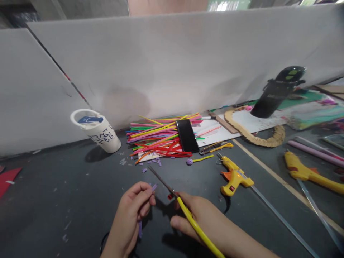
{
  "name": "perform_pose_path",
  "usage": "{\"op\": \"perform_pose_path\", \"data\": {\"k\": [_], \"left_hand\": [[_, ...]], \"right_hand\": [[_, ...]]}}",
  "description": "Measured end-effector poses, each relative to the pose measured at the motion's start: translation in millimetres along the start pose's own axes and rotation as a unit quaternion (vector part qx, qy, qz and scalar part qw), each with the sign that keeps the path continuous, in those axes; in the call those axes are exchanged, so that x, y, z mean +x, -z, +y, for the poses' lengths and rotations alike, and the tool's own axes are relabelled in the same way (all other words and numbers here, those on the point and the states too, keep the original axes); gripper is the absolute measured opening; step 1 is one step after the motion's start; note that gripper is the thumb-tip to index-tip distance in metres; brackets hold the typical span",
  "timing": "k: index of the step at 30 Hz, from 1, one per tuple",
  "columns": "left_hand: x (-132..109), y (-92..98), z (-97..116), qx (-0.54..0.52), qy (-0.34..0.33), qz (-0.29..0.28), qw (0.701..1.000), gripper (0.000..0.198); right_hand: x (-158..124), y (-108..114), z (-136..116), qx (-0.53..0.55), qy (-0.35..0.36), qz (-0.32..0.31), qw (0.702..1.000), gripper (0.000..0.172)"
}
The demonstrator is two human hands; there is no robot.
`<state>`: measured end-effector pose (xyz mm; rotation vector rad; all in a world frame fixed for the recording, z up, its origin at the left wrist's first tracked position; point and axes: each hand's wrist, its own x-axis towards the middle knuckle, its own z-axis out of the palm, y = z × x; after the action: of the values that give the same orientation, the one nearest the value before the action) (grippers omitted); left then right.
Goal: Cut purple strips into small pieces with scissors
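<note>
My left hand [137, 204] pinches a thin purple strip [154, 187], its tip poking out past the fingertips and its other end hanging below the palm. In my right hand [199, 215] is a pair of scissors [188, 215] with yellow handles; the dark blades point up and left, just right of the strip and apart from it. A small red thing shows by the right fingers, too hidden to name. Small purple cut pieces [144, 170] lie scattered beyond the hands. Near them is a purple ball on a yellow-green stem [190, 162].
A black phone [187, 135] rests on a heap of coloured strips [156, 134]. At left stands a white cup [103, 134]. To the right are a yellow glue gun [236, 175], another glue gun [298, 166], a curved beige braid [255, 139] and a black bottle [274, 95].
</note>
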<state>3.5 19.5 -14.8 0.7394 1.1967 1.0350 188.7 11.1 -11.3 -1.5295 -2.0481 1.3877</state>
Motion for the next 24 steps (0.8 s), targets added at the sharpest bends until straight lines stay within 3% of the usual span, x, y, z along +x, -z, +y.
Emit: {"op": "perform_pose_path", "data": {"k": [6, 17, 24], "left_hand": [[-4.2, 0.1, 3.4, 0.039, -0.042, 0.040, 0.998, 0.014], [-10.1, 1.3, 10.1, 0.134, -0.067, 0.040, 0.988, 0.017], [-9.2, 2.2, 8.0, 0.126, -0.056, 0.039, 0.990, 0.018]], "right_hand": [[-3.4, -6.3, -3.0, 0.004, 0.005, -0.051, 0.999, 0.046], [-3.2, -9.7, -2.5, 0.026, 0.043, -0.050, 0.998, 0.045], [-2.3, -9.8, -0.8, 0.037, 0.055, -0.053, 0.996, 0.046]]}}
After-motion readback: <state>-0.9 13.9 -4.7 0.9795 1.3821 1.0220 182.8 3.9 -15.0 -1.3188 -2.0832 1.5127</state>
